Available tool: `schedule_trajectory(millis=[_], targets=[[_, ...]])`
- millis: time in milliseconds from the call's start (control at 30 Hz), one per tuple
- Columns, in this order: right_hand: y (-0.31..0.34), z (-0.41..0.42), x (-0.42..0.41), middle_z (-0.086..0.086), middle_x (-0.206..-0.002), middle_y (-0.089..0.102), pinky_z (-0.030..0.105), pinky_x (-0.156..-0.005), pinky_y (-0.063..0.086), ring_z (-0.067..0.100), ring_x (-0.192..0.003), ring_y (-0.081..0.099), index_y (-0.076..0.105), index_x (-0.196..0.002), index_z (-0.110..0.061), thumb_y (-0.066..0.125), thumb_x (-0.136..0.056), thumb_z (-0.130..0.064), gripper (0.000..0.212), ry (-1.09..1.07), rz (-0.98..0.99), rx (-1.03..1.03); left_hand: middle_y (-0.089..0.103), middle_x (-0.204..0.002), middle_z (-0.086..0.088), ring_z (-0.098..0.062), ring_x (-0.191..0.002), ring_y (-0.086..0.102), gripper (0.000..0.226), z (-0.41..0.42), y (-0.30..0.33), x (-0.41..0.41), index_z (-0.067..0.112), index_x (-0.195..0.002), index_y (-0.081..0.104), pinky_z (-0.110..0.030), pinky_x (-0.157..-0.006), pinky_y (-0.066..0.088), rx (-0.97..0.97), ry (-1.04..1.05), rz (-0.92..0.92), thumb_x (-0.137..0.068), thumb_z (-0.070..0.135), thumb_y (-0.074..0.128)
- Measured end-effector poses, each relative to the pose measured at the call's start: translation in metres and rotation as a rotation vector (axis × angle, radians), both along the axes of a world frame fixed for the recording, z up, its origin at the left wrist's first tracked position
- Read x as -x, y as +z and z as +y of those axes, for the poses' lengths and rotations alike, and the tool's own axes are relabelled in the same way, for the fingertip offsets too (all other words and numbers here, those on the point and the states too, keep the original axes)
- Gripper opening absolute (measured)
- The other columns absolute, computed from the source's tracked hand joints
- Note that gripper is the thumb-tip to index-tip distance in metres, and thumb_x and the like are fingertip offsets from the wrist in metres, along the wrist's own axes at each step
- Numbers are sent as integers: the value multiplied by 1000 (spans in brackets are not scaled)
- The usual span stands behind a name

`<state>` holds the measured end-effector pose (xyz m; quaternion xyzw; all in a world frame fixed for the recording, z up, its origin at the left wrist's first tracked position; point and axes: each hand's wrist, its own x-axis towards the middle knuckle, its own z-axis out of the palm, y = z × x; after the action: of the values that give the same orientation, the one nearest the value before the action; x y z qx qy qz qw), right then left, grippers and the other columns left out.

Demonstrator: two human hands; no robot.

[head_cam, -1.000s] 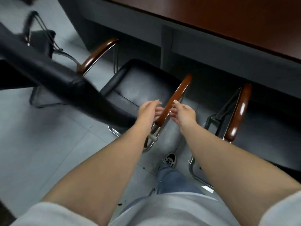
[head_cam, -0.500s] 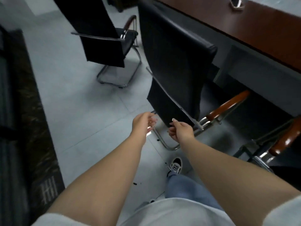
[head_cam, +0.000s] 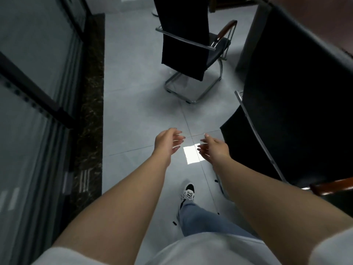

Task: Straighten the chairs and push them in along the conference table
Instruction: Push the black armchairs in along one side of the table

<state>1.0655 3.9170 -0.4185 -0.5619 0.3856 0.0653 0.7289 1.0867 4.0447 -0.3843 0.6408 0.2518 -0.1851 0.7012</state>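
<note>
Both hands, left hand (head_cam: 167,143) and right hand (head_cam: 214,148), hang empty with fingers loosely spread, just beside the near chair (head_cam: 298,96). Beyond it, the far chair (head_cam: 188,38) stands askew; grip its backrest squarely, then push straight in.

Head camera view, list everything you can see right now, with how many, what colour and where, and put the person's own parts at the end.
far chair: one, black with chrome frame and brown armrest, ahead at top centre, standing out on the floor.
near chair: one, black with chrome frame and brown armrest, at right, close to the person.
conference table: one, reddish brown, top right corner, mostly hidden.
floor: grey tiles, centre, with a bright reflection between the hands.
glass partition: dark framed, along the left.
shoe: one, black and white, bottom centre.
left hand: open, empty, over the floor.
right hand: open, empty, beside the near chair.
</note>
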Motion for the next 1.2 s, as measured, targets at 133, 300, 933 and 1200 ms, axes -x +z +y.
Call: schedule_trajectory(millis=[133,300,933,1200], targets=[[-7,2,-79,8,-68,58,27,-72,53,17,-60,56,58,-75,-8,55,-94,-28,27,3,7,6,66,-74,-1,-13,-72,59,22,4,-2,-81,14,-76,61,-24,-69,45,-16,17,2,-92,19,46],[4,3,-177,8,-67,57,27,-72,52,17,-61,56,58,-76,-9,55,-94,-27,26,12,20,3,65,-75,-2,-14,-71,58,21,-1,8,-176,13,-79,60,-24,-69,45,-81,-8,11,-93,19,45],[49,-63,-467,3,-62,54,31,-73,51,13,-56,52,61,-89,-5,64,-87,-31,26,-319,-125,158,55,-61,-2,-8,-55,52,31,-92,26,-508,15,-65,53,-12,-46,37,-162,-407,-324,-95,22,49],[73,-96,-568,5,-63,53,22,-59,47,13,-55,49,59,-76,-9,63,-88,-30,25,-630,-82,154,60,-68,0,-10,-66,57,25,-141,62,-639,15,-71,57,-20,-62,45,-103,-769,-313,-94,23,51]])
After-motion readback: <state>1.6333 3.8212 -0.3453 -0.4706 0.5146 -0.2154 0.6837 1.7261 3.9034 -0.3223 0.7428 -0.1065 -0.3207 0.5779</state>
